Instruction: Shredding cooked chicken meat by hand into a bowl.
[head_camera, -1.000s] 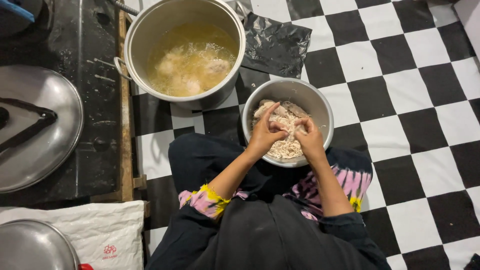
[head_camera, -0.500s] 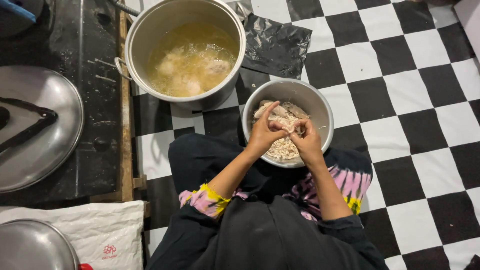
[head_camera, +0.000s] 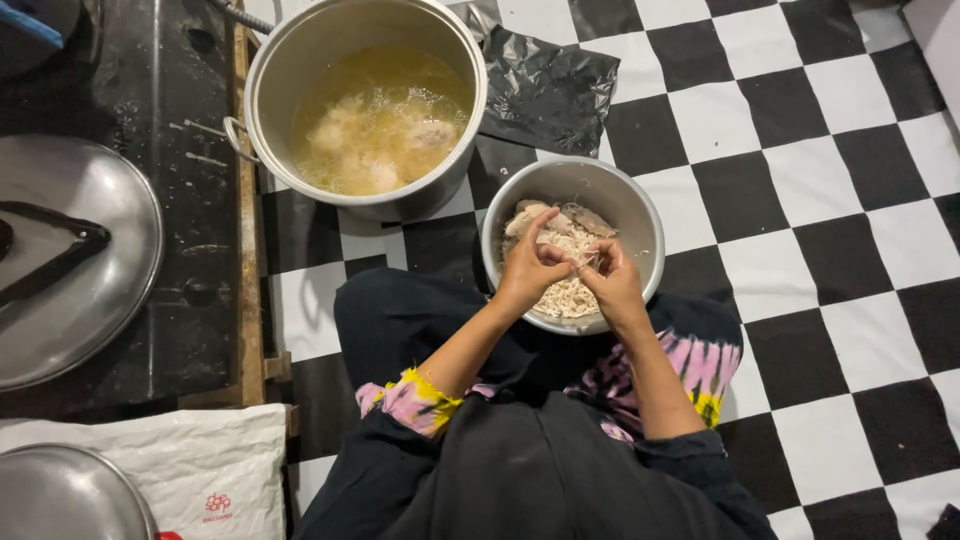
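Sitting on the floor (head_camera: 800, 200) with a metal bowl (head_camera: 640, 215) right in front of the knees, shredded meat (head_camera: 565, 295) inside, both hands over it: left hand (head_camera: 528, 270) beside right hand (head_camera: 612, 285). Big pot (head_camera: 300, 60) behind-left of the bowl, plastic sheet (head_camera: 550, 85) just right of that. Lid (head_camera: 90, 300) far left, bag (head_camera: 200, 460) nearer, below it.

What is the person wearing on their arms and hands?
Nothing covers the left hand or the right hand: no gloves, and no rings or watch that I can make out. Both forearms are bare. The sleeves are pushed up near the elbows, tie-dyed pink, yellow and black, under a black top.
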